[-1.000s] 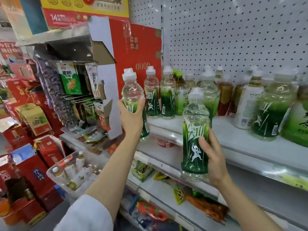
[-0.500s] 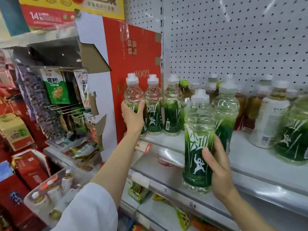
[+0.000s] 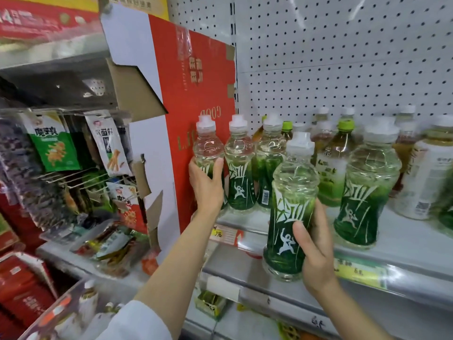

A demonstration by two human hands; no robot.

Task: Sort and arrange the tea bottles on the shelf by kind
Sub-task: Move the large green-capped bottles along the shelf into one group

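- clear plastic with a dark green label and a white leaping figure: the held tea bottle point(image 3: 290, 207), upright at about 5 o'clock of the view, sits in front of the shelf edge point(image 3: 318, 251), off the shelf board.
- the right hand point(image 3: 316, 251) grasps it from its 4 o'clock side, thumb across the lower label, fingers wrapped behind.
- at 9 o'clock of that bottle, the left hand point(image 3: 207, 185) grasps the end bottle point(image 3: 208, 155) of the same green kind at the row's far left; thumb on its right side, palm over the label. whether its base rests on the shelf cannot be told, as the hand covers it.
- just at 3 o'clock of the end bottle stand two more matching green bottles, the second bottle point(image 3: 239, 165) and the third bottle point(image 3: 268, 163), upright and touching or nearly so.
- at 2 o'clock of the held bottle another green-label one, the front bottle point(image 3: 367, 187), stands near the shelf front.
- behind, toward 12 to 1 o'clock, stand lime-capped bottles point(image 3: 343, 153) of yellowish tea and brown tea bottles point(image 3: 404, 148), mixed together; details are blurred.
- at the far 3 o'clock edge is a white-labelled bottle point(image 3: 426, 182).
- a white pegboard point(image 3: 343, 57) backs the shelf.
- at 10 o'clock a red and white cardboard panel point(image 3: 186, 94) stands beside the end bottle.
- further toward 9 o'clock hang snack packets point(image 3: 54, 146).
- a yellow price tag point(image 3: 360, 272) sits on the shelf edge at 3 o'clock of the right hand.
- a white sleeve point(image 3: 137, 322) shows at 7 o'clock on the left arm.
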